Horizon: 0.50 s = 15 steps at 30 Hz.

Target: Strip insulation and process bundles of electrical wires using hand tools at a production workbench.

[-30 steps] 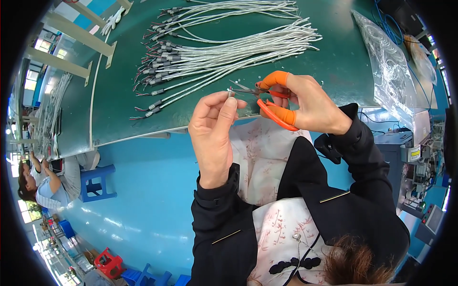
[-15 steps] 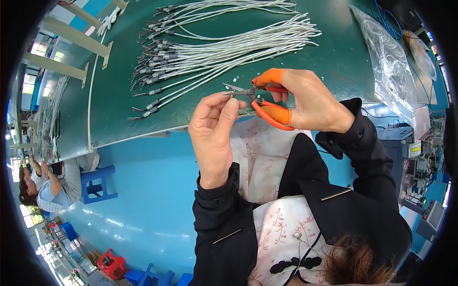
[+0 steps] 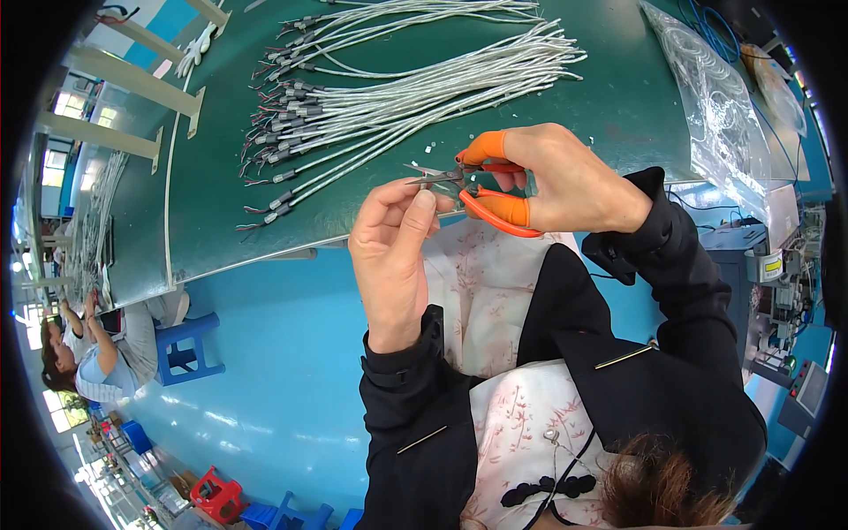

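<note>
My right hand (image 3: 574,181), with orange covers on its thumb and a finger, grips scissors (image 3: 503,223) with orange-red handles. Their slim metal blades point left and stand slightly apart, just above the tips of my left hand (image 3: 396,265). That hand is closed in a pinch of thumb and forefinger. What it pinches is too small and too hidden to name. Beyond my hands, a bundle of whitish cables (image 3: 424,97) lies on the green table (image 3: 609,106). Their left ends carry dark grey sleeves and thin coloured wires.
Small white scraps (image 3: 430,146) lie near the scissors. At the right are a clear plastic bag (image 3: 729,132) and a blue cable (image 3: 707,35). A white glove (image 3: 196,51) lies at the far left. A person (image 3: 97,344) sits by a blue stool (image 3: 188,349).
The view has shifted slightly. My hands keep the same hold, with the scissor blades still at my left fingertips.
</note>
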Available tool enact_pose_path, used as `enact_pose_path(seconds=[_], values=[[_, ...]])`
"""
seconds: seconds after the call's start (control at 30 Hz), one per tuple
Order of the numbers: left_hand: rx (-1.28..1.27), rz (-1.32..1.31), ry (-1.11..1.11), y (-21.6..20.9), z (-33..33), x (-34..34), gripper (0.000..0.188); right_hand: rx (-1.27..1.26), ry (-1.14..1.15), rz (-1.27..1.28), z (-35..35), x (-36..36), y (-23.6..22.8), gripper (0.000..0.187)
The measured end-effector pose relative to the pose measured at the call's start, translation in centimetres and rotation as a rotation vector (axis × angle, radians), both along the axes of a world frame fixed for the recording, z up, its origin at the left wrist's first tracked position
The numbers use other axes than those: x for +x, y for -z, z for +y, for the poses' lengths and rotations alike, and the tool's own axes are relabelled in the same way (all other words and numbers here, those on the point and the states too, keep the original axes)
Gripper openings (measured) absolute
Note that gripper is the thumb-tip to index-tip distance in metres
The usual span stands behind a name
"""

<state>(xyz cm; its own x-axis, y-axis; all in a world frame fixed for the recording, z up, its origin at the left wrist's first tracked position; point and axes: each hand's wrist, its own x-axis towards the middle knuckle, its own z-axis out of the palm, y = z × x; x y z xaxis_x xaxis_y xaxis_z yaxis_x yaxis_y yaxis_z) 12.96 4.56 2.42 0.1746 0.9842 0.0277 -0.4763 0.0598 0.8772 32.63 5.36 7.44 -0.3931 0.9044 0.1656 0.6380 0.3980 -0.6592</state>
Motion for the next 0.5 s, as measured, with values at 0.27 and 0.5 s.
enact_pose_path(seconds=[0.27,0.5], values=[[0.018,-0.054,0.035,0.26,0.06,-0.16,0.014,-0.178,-0.066,0.191,0.85,0.51,0.86,0.035],[0.004,-0.098,0.065,0.66,-0.16,-0.08,0.014,-0.161,-0.052,0.117,0.63,0.82,0.28,0.034]])
